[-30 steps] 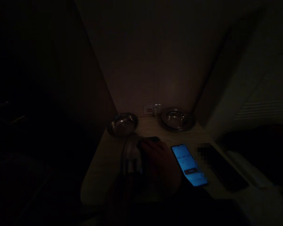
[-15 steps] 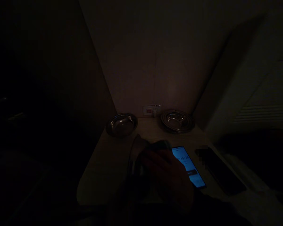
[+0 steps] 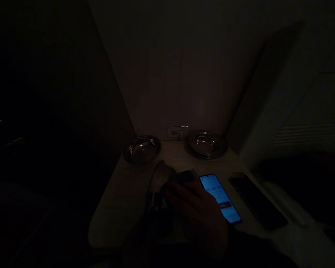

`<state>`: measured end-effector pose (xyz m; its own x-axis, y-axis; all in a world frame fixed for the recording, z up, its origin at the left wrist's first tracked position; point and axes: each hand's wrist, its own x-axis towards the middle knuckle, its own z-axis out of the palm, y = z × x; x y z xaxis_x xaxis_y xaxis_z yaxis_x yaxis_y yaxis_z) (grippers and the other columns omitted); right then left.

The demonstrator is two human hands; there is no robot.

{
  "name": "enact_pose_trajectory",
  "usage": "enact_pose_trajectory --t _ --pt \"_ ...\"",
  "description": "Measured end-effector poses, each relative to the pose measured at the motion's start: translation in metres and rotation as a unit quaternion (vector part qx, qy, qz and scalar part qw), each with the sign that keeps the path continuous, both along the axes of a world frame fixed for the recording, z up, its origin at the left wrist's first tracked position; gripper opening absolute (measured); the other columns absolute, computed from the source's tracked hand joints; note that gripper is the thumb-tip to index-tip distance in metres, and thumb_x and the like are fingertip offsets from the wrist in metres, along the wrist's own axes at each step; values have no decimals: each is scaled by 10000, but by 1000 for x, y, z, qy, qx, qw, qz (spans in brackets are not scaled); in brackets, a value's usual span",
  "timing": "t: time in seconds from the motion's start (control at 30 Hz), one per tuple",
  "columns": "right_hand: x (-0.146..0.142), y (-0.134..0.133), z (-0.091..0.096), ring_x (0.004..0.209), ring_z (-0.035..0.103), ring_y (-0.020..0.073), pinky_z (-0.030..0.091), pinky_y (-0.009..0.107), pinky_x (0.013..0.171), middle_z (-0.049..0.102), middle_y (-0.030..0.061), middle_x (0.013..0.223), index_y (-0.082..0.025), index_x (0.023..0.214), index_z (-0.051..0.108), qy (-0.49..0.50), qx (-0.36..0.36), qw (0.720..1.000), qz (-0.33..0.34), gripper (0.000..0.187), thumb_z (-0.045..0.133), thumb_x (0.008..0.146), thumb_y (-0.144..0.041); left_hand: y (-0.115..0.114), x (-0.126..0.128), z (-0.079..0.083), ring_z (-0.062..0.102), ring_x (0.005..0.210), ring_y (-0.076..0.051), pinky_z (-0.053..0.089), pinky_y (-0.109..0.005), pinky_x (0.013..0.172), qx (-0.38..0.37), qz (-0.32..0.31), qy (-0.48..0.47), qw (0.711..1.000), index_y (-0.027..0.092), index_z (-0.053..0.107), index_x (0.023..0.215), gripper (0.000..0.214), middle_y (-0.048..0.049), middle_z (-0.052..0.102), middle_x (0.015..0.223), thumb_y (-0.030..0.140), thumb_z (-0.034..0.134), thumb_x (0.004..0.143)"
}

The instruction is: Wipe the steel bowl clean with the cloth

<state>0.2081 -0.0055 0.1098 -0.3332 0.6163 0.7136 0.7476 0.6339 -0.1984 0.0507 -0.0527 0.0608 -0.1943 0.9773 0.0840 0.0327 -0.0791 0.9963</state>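
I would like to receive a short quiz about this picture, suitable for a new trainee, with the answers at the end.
1. True or false: in the picture, the bowl by the wall is to the left of the stack.
2. Choose one. The right hand is closest to: (a) the stack, (b) the metal vessel, (c) the bowl by the wall.
3. Fill in the missing colour: the screen of the lit phone glows ____.

Key: 1. True. 2. (b). 3. Blue.
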Motion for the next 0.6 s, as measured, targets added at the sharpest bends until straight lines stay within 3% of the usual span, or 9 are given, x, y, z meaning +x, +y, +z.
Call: enact_pose_trajectory --t 0.23,0.4,0.5,0.6 --pt "-4 -7 2 883 556 211 516 323 697 675 22 1147 -173 1109 644 -5 13 1000 -6 280 513 864 -142 4 -3 -1 614 873 -165 534 -346 741 4 -12 -3 1000 130 581 1087 293 -67 615 1040 332 545 878" --pt "-1 15 2 893 549 221 525 335 711 681 43 1128 -153 1121 646 18 -4 1000 -3 350 468 825 -92 4 -1 -3 618 855 -159 536 -340 728 16 -8 -11 1000 125 579 1089 298 -66 619 1025 334 545 879" --pt "-8 15 -11 920 551 220 530 337 754 667 59 1155 -144 1157 634 58 -8 998 -23 385 418 845 -82 7 -1 -3 617 865 -165 534 -345 737 27 2 -17 999 126 580 1090 302 -66 618 1032 339 545 878" --pt "-32 -14 -39 989 551 217 527 328 776 663 15 1159 -270 1186 627 120 8 991 -62 341 399 940 -203 10 -5 0 616 891 -173 531 -358 759 35 14 -20 999 131 578 1102 311 -71 616 1057 346 539 881"
